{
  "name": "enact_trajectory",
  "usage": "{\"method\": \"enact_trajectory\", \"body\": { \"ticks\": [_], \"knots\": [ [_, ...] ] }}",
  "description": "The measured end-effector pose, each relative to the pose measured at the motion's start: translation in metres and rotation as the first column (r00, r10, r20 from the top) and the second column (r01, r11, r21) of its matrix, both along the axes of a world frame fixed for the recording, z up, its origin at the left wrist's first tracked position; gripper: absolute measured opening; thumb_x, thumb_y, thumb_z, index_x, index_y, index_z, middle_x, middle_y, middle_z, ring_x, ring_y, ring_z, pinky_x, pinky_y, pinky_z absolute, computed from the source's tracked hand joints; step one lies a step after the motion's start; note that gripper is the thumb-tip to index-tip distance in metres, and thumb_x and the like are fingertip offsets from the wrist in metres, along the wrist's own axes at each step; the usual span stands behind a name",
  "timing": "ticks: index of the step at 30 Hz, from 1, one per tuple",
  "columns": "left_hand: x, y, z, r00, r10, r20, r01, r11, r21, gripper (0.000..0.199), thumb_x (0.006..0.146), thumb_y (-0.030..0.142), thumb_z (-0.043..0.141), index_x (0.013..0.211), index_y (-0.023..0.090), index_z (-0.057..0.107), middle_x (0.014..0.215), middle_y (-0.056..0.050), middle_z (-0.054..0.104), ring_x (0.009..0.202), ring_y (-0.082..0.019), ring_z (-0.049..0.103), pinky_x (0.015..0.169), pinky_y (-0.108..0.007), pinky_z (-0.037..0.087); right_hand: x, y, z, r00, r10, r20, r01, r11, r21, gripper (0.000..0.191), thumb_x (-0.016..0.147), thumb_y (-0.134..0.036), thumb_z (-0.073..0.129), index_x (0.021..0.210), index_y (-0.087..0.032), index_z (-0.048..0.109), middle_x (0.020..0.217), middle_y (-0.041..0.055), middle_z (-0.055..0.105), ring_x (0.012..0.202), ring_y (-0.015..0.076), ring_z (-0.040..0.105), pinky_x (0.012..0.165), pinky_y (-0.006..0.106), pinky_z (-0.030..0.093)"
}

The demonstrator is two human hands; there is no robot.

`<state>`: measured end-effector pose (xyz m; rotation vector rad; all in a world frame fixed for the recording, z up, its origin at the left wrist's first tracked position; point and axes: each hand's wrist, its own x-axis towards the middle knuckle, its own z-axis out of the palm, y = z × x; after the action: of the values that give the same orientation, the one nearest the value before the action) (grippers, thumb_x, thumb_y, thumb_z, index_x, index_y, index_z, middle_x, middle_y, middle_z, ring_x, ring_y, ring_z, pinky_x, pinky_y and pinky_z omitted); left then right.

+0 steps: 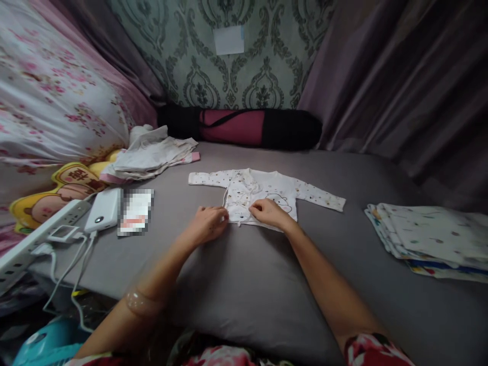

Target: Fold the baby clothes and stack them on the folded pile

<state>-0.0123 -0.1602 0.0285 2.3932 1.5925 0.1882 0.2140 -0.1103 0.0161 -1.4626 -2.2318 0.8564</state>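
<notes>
A small white baby shirt (263, 180) with a speckled print and a drawn animal face lies spread on the grey sheet (236, 284), its sleeves stretched out to both sides. My left hand (210, 222) is at the shirt's lower left edge, fingers curled in a pinch against the hem. Over the front of the shirt, my right hand (269, 213) pinches with thumb and forefinger near the tie strings. What lies between the fingertips of either hand is too small to make out for certain; thin ties show close to both.
Folded printed cloths (430, 236) lie at the right, a pile of clothes (152, 155) at the back left. A power strip (46, 229), a white power bank (103, 209) and cables are on the left. A black and maroon roll bag (236, 127) lies along the wall.
</notes>
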Motion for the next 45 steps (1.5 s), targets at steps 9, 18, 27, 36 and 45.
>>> {"method": "enact_trajectory", "body": {
  "ticks": [9, 18, 27, 36, 45],
  "knots": [
    [0.044, 0.118, 0.026, 0.966, -0.116, 0.23, 0.103, 0.992, 0.066, 0.026, 0.081, 0.012, 0.05, 0.092, 0.016, 0.073, 0.087, -0.006, 0.073, 0.079, -0.017, 0.065, 0.077, -0.026, 0.048, 0.019, 0.037, 0.022, 0.999, -0.043, 0.031, 0.043, 0.999, -0.005, 0.025, 0.09, -0.024, 0.049, 0.087, -0.016, 0.073, 0.08, 0.0034, 0.073, 0.071, 0.0141, 0.064, 0.065, 0.021, 0.042],
    [0.082, 0.194, -0.007, 0.963, -0.26, 0.065, 0.262, 0.965, -0.022, 0.044, 0.063, 0.0, 0.057, 0.099, 0.018, 0.075, 0.102, -0.006, 0.074, 0.09, -0.018, 0.066, 0.08, -0.022, 0.048, 0.015, 0.09, 0.019, 0.915, -0.129, 0.382, 0.111, 0.991, 0.068, 0.037, 0.089, -0.024, 0.053, 0.125, -0.022, 0.061, 0.121, 0.0109, 0.067, 0.11, 0.0222, 0.061, 0.087, 0.029, 0.042],
    [0.078, 0.207, -0.019, 0.974, -0.209, 0.088, 0.213, 0.976, -0.051, 0.029, 0.061, 0.006, 0.058, 0.084, 0.018, 0.071, 0.083, -0.003, 0.072, 0.077, -0.018, 0.063, 0.07, -0.023, 0.046, 0.011, 0.09, 0.019, 0.866, -0.101, 0.489, 0.088, 0.995, 0.048, 0.031, 0.09, -0.024, 0.043, 0.117, -0.019, 0.058, 0.12, 0.0152, 0.066, 0.106, 0.0278, 0.063, 0.081, 0.034, 0.044],
    [0.084, 0.191, -0.047, 0.94, -0.152, 0.305, 0.104, 0.981, 0.166, 0.035, 0.08, 0.006, 0.044, 0.111, 0.015, 0.056, 0.108, -0.011, 0.061, 0.099, -0.019, 0.059, 0.09, -0.032, 0.047, 0.001, 0.062, 0.007, 0.882, -0.359, 0.306, 0.303, 0.929, 0.214, 0.027, 0.099, -0.022, 0.03, 0.12, -0.018, 0.047, 0.108, 0.0125, 0.068, 0.097, 0.0254, 0.065, 0.077, 0.032, 0.042],
    [0.078, 0.21, -0.042, 0.951, -0.073, 0.3, 0.081, 0.997, -0.014, 0.044, 0.073, 0.009, 0.055, 0.116, 0.011, 0.061, 0.112, -0.012, 0.062, 0.095, -0.019, 0.062, 0.088, -0.029, 0.05, -0.008, 0.051, -0.019, 0.879, -0.4, 0.259, 0.31, 0.893, 0.325, 0.025, 0.095, -0.03, 0.046, 0.117, -0.018, 0.05, 0.123, 0.0125, 0.057, 0.111, 0.0236, 0.055, 0.087, 0.031, 0.042]
  ]
}}
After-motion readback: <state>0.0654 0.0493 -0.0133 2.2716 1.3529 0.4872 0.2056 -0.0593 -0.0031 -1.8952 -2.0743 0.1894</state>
